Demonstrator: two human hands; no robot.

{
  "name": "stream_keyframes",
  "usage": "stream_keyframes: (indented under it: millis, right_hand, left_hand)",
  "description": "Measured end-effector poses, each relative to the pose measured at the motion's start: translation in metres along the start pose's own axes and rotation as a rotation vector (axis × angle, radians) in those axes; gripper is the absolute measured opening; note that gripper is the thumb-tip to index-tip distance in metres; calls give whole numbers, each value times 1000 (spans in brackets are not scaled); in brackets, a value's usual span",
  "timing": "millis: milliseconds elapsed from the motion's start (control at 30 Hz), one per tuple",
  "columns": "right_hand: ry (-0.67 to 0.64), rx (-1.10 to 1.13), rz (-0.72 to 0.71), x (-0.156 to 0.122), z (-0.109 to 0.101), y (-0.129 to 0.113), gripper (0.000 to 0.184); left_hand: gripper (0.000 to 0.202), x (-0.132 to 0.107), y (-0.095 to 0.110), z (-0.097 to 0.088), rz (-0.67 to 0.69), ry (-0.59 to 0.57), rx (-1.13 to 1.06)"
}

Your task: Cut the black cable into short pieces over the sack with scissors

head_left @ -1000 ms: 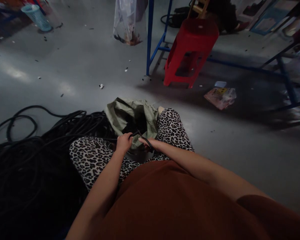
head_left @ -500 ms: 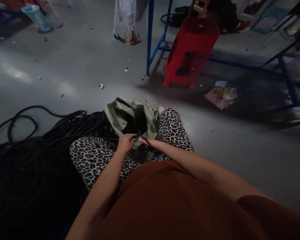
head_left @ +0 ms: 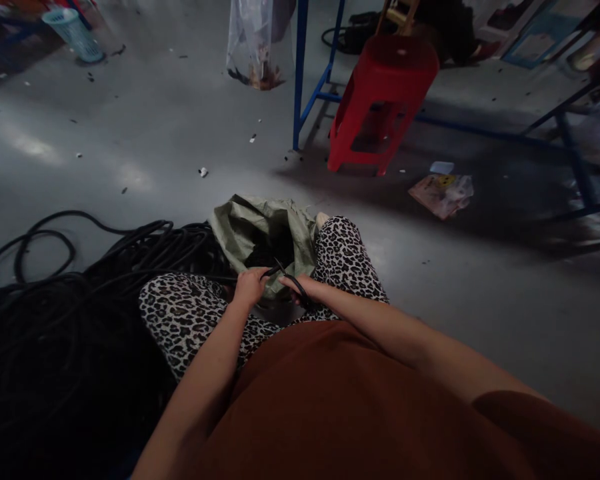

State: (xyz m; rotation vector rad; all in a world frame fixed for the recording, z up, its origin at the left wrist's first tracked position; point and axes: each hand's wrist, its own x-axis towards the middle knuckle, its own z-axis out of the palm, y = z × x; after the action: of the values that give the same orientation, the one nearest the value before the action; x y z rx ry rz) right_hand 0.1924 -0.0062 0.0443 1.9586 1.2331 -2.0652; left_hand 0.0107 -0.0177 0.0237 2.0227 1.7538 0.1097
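I sit on the floor with my legs in leopard-print trousers (head_left: 190, 313). My left hand (head_left: 250, 285) is closed round a thin black cable (head_left: 273, 270) just above my lap. My right hand (head_left: 300, 288) is closed on a dark tool with handles, perhaps scissors or cutters (head_left: 291, 279), whose tip meets the cable. Both hands hover over the mouth of a crumpled green sack (head_left: 260, 230) that lies between my knees with dark pieces inside it.
A big heap of black cable (head_left: 55, 313) lies on the floor to my left. A red plastic stool (head_left: 383, 100) and blue frame legs (head_left: 300, 73) stand ahead. A clear bag (head_left: 260, 43) hangs nearby. A packet (head_left: 443, 193) and small scraps litter the grey floor.
My hands have drawn slightly closer together over the sack; the tool's tip has shifted a little along the cable. Everything else is still.
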Motion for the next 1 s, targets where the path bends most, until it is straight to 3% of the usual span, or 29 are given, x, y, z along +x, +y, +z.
stream_keyframes:
  millis: [233,400,1000]
  right_hand:
    - [-31,-50,62,1,1,-3,35]
    - [24,-93,55,4,1,-2,22]
    - [43,-226,-31,4,-1,-2,25]
  left_hand:
    - [32,1,-1,3,-11,7,1]
    - [33,1,1,2,-18,2,-18]
    - [32,0,2,2,-35,10,-51]
